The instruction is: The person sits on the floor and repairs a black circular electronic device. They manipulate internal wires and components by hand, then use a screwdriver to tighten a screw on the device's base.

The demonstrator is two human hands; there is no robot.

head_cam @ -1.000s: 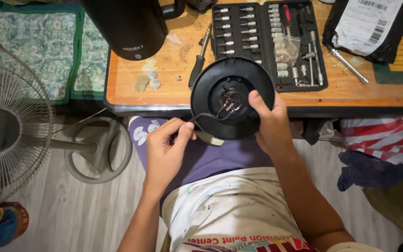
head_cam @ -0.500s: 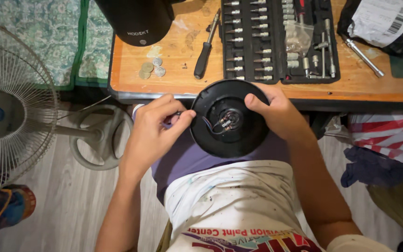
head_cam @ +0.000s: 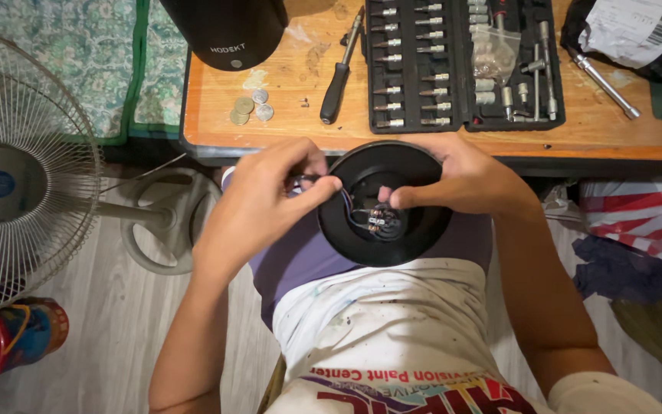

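A round black base [head_cam: 408,230], turned open side up, rests over my lap below the table edge. Dark wires and small metal contacts [head_cam: 375,218] show in its centre. My right hand [head_cam: 461,180] grips its upper right rim, thumb reaching in toward the contacts. My left hand [head_cam: 266,203] pinches a thin dark wire at the base's left rim. A black-handled screwdriver [head_cam: 339,80] lies on the wooden table [head_cam: 285,126] above my hands.
A black cylindrical appliance body [head_cam: 227,31] stands at the table's back left, several coins [head_cam: 250,107] beside it. An open bit and socket set [head_cam: 461,61], a metal ratchet [head_cam: 603,80], a floor fan [head_cam: 24,169] at left, clothes [head_cam: 637,230] at right.
The view has shifted so the table sits higher in frame. My left hand has closed in to the base's left rim, pinching the wire. My right hand stays on the base.
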